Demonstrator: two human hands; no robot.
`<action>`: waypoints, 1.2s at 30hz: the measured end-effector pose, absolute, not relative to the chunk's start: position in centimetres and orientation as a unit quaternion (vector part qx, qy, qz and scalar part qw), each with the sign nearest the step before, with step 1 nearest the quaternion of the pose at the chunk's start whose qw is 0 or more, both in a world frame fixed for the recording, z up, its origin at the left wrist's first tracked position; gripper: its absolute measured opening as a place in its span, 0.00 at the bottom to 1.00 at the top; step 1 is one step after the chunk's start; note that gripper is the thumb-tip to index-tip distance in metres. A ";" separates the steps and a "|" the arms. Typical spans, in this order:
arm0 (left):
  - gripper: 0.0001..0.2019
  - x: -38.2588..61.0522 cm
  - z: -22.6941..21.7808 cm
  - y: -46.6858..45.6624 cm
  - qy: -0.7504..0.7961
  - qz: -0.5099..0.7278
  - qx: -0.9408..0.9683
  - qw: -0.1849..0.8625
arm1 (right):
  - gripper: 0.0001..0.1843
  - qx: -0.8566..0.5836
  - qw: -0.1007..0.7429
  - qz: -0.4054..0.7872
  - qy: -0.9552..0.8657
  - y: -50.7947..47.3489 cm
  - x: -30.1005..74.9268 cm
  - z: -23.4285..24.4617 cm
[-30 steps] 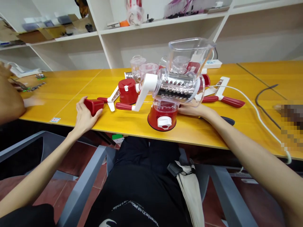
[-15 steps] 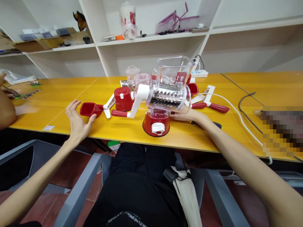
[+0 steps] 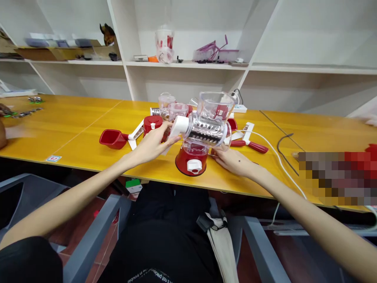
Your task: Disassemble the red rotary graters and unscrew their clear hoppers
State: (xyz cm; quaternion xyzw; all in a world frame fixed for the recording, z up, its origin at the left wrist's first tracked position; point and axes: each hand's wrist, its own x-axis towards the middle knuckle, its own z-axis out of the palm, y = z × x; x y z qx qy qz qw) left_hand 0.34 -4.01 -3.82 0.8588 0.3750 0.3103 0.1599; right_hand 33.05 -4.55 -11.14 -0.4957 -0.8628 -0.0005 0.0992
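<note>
Grater [image 3: 206,137] stands upright on the bench [image 3: 79,120] between our two hands, its drum [image 3: 207,130] lying crosswise, with the crank [image 3: 180,125] end toward our left hand [image 3: 151,145] and the red base [image 3: 187,159] nearer our right hand [image 3: 234,160]. We have the left half curled at the crank, thumb and fingers parted, though we cannot tell whether it grips; our right reaches in beside the base, fingertips partly hidden, its hold likewise unclear.

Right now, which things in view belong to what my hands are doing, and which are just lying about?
Apparently in use: white crank, at your left hand; red base, beside your right hand; metal drum; clear hopper.
Likely just lying about: white cable, sticker, purple shelf items.
</note>
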 end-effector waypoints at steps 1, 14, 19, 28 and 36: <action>0.21 0.2 -3.8 -4.0 0.375 0.312 0.857 0.166 | 0.27 -0.514 0.085 -0.007 -0.854 -5.1 33.3 -11.2; 0.22 -1.8 -3.7 -6.7 0.423 0.328 0.828 0.166 | 0.24 -0.624 -0.008 -0.066 -0.778 -8.5 35.7 -11.1; 0.25 -1.0 -4.5 -6.9 0.415 0.338 0.818 0.212 | 0.23 -0.631 0.002 -0.099 -0.770 -8.8 36.7 -11.6; 0.25 -1.4 -5.0 -6.2 0.374 0.322 0.822 0.283 | 0.23 -0.616 0.081 -0.182 -0.762 -8.6 37.8 -12.2; 0.21 -2.5 -3.9 -5.0 0.345 0.290 0.806 0.383 | 0.24 -0.559 0.266 -0.204 -0.759 -8.4 35.5 -12.0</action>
